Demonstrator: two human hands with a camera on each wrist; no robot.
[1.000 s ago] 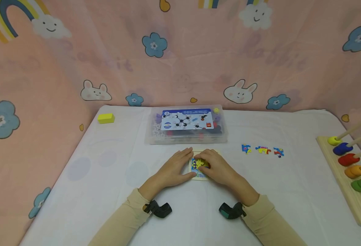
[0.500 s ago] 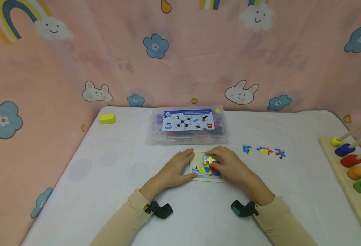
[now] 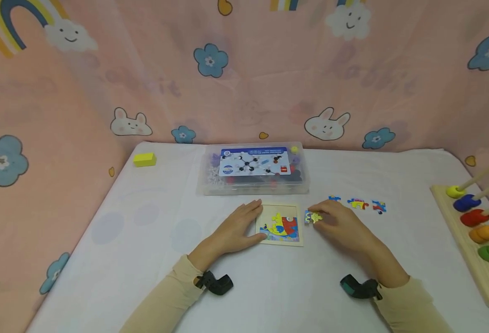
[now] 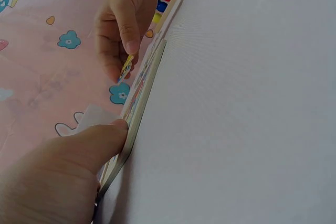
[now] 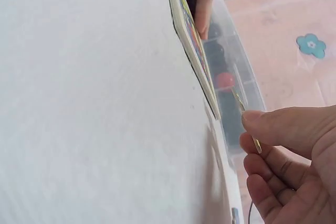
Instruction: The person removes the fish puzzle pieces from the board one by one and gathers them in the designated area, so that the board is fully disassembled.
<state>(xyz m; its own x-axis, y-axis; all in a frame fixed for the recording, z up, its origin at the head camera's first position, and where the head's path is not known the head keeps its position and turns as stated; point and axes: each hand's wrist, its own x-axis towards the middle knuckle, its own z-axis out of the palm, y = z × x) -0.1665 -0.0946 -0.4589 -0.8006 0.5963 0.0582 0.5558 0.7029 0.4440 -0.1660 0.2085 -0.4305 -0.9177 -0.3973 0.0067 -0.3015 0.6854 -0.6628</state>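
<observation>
While the left hand point(image 3: 233, 229) steadies the puzzle board point(image 3: 269, 210) just below the middle of the frame, the right hand point(image 3: 340, 226) holds one puzzle piece point(image 3: 313, 217) just beyond the board's right edge. From where I stand, the hands are apart: the left lies along the board's left side, its fingers extended and its thumb at the near corner, while the right pinches the piece between thumb and fingers. That piece is yellow and blue and does not touch the board. Fitted pieces fill the lower part of the board, and bare wood shows above them.

Three loose pieces point(image 3: 357, 204) lie in a row right of centre on the white tabletop point(image 3: 144, 286), the nearest partly hidden behind the right hand. A clear plastic box point(image 3: 252, 187) sits above the board, a yellow block point(image 3: 145, 160) at the upper left and a bead rack point(image 3: 456, 226) at the right edge.

To handle the piece well, I would keep that thin edge grip light, so its knobs don't bend. The left thumb should keep enough weight on the board to stop it sliding, without jostling the fitted pieces. The right knuckles want lifting a little, as they could easily brush the nearest loose piece.
</observation>
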